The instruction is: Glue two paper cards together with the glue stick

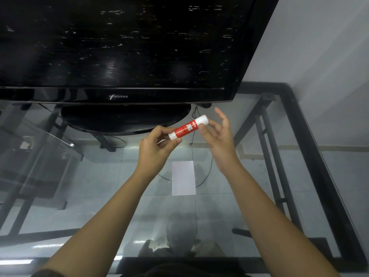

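Note:
A red and white glue stick (187, 127) is held in the air above the glass table, tilted with its white cap up and to the right. My left hand (157, 145) pinches its lower white end between thumb and fingers. My right hand (217, 134) is at the cap end, thumb and a finger touching the cap, the other fingers spread. A white paper card (183, 177) lies flat on the glass below the hands. I see only one card shape; whether a second lies under it I cannot tell.
A large black television (123, 47) on an oval stand (125, 118) fills the far side of the glass table (249, 206). The black metal table frame (311, 140) runs along the right edge. Cables and floor tiles show through the glass.

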